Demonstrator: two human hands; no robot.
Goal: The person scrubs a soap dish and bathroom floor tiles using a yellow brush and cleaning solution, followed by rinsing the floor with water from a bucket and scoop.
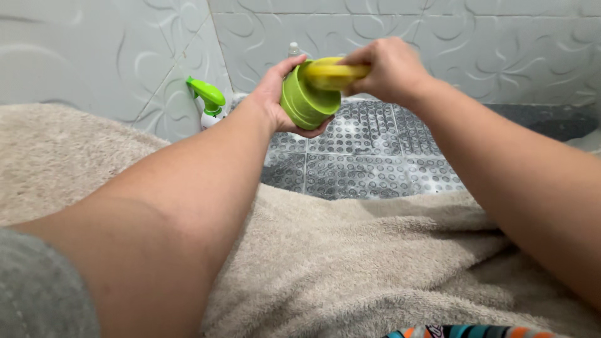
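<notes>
Standing against the wall tile left of the green cup (305, 100), a white spray bottle with a green trigger (210, 103) sits by the beige towel's (350, 263) edge. The left hand (275, 94) wraps its fingers around the cup, held above the studded floor tiles (369, 156). Right of the cup, the right hand (388, 69) is closed on a yellow sponge (332, 74) pressed at its mouth.

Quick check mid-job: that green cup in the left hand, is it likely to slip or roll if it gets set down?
The green cup looks smooth and glossy, so it may be slippery, though the left hand cups it firmly. Its round ribbed wall suggests it would roll if laid sideways on the bumpy floor tiles. It seems rigid and light, since one hand carries it easily.
</notes>
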